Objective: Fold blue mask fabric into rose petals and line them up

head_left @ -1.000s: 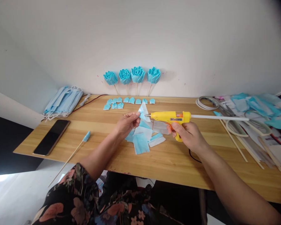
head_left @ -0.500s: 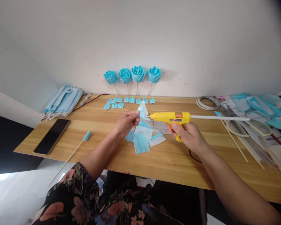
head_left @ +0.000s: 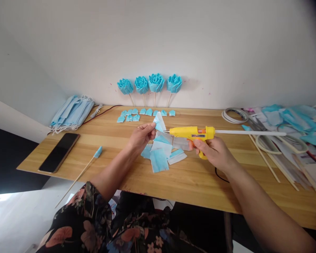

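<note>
My left hand pinches a small blue and white piece of mask fabric and holds it up above the wooden table. My right hand grips a yellow glue gun by its handle. The gun's nozzle points left and sits right at the fabric piece. A white glue stick juts out of the back of the gun. Below the hands lies a small heap of cut fabric pieces.
Several blue fabric roses on sticks lean on the wall, with a row of small folded petals before them. A stack of face masks, a phone and a tipped skewer lie left. Skewers, tape rolls and scraps crowd the right.
Both hands and the glue gun stay almost in place; the fabric piece in my left hand has tilted slightly against the nozzle.
</note>
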`<control>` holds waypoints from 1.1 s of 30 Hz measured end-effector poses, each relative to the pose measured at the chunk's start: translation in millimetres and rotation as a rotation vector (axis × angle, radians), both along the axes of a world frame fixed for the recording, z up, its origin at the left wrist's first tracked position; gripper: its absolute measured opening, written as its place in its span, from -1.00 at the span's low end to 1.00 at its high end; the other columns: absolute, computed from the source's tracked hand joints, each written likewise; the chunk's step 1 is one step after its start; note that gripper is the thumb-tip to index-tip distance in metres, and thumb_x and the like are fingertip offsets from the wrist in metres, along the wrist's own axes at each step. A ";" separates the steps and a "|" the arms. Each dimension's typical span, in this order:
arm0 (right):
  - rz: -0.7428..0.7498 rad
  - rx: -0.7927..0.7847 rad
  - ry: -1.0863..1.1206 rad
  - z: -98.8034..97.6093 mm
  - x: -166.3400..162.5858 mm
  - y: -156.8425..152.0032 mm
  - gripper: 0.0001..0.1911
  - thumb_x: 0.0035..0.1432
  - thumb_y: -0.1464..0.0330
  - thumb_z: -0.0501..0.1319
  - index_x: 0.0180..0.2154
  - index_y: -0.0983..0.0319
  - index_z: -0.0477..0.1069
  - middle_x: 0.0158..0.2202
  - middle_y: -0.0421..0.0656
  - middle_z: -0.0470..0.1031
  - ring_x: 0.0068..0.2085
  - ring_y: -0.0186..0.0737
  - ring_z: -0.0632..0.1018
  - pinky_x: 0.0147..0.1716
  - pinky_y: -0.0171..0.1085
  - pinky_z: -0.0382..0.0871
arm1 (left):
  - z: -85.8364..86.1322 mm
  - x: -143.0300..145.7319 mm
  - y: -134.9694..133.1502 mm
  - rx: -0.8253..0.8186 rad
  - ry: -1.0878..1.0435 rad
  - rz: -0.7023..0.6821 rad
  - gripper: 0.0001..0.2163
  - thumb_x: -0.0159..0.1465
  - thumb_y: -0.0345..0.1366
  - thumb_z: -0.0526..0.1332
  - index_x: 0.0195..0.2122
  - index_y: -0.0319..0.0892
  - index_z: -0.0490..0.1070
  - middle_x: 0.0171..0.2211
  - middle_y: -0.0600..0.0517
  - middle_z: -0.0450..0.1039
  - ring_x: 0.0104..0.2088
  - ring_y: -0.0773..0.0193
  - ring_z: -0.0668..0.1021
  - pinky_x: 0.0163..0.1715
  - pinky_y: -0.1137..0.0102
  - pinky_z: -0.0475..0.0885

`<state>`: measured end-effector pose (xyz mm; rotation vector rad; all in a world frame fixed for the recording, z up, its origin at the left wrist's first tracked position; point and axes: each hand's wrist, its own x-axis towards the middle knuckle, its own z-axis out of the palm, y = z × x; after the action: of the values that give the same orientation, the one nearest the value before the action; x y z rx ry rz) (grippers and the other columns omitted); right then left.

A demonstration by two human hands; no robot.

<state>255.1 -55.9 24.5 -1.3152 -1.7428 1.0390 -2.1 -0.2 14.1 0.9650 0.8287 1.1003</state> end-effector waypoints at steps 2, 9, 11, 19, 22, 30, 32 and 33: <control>0.006 -0.004 0.041 0.1 2.4 0.3 -0.46 0.22 -0.12 0.11 -0.45 0.19 0.49 -0.56 -0.18 0.37 -0.52 -0.30 0.35 -0.49 -0.27 0.23 | 0.5 -0.4 0.0 0.004 -0.006 0.003 -0.61 0.18 -0.08 0.38 -0.62 -0.23 0.36 -0.64 0.10 0.28 -0.57 0.47 0.31 -0.49 0.48 0.23; 0.014 -0.014 0.281 9.1 -1.7 -2.3 -0.49 0.23 -0.09 0.13 -0.42 0.18 0.50 -0.39 -0.11 0.49 -0.46 -0.29 0.38 -0.47 -0.26 0.27 | -0.2 -0.8 0.5 0.012 -0.043 -0.014 -0.60 0.09 -0.05 0.43 -0.62 -0.24 0.36 -0.64 0.11 0.29 -0.57 0.46 0.32 -0.51 0.48 0.21; 0.008 -0.011 0.294 9.7 -3.3 -2.3 -0.49 0.22 -0.10 0.14 -0.44 0.18 0.49 -0.41 -0.11 0.47 -0.46 -0.28 0.38 -0.47 -0.25 0.29 | 0.0 0.0 -0.3 0.006 -0.034 -0.050 -0.58 0.07 -0.02 0.44 -0.62 -0.25 0.37 -0.64 0.10 0.30 -0.57 0.46 0.33 -0.51 0.49 0.21; 0.044 0.002 0.197 -4.5 2.2 -0.3 -0.51 0.28 -0.04 0.10 -0.43 0.19 0.48 -0.47 -0.15 0.41 -0.48 -0.29 0.37 -0.48 -0.27 0.23 | 1.3 1.9 -3.2 -0.008 -0.014 -0.148 -0.57 0.04 0.00 0.46 -0.60 -0.26 0.38 -0.64 0.09 0.34 -0.59 0.46 0.35 -0.53 0.48 0.19; 0.026 -0.010 0.164 -5.6 2.4 0.3 -0.50 0.26 -0.06 0.11 -0.44 0.19 0.46 -0.49 -0.15 0.40 -0.49 -0.30 0.36 -0.50 -0.27 0.21 | 1.3 1.9 -3.0 -0.026 -0.021 -0.144 -0.57 0.01 0.00 0.48 -0.59 -0.26 0.39 -0.64 0.09 0.35 -0.59 0.46 0.36 -0.52 0.49 0.20; 0.010 0.026 0.109 -3.8 0.7 1.1 -0.46 0.23 -0.11 0.11 -0.48 0.19 0.43 -0.52 -0.16 0.38 -0.51 -0.30 0.36 -0.52 -0.27 0.21 | 2.3 2.5 -4.1 -0.019 -0.006 -0.162 -0.58 0.04 -0.01 0.46 -0.59 -0.26 0.39 -0.64 0.09 0.35 -0.59 0.45 0.36 -0.52 0.48 0.20; 0.005 0.036 0.098 -2.6 -0.2 0.9 -0.45 0.23 -0.12 0.10 -0.49 0.19 0.42 -0.52 -0.16 0.38 -0.51 -0.30 0.36 -0.52 -0.27 0.21 | 2.2 2.4 -4.0 -0.021 -0.009 -0.163 -0.58 0.04 -0.01 0.46 -0.59 -0.26 0.39 -0.64 0.09 0.35 -0.59 0.46 0.36 -0.52 0.48 0.20; 0.002 0.042 0.093 -1.6 -0.9 0.7 -0.45 0.22 -0.12 0.10 -0.50 0.19 0.42 -0.52 -0.16 0.37 -0.51 -0.30 0.36 -0.52 -0.28 0.22 | 2.1 2.3 -3.9 -0.022 -0.010 -0.164 -0.58 0.04 -0.01 0.46 -0.60 -0.26 0.39 -0.64 0.09 0.35 -0.59 0.46 0.36 -0.52 0.49 0.19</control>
<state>254.3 -55.2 23.0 -1.2204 -1.6884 1.0430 0.2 -4.1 16.2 0.9900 0.7388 0.9523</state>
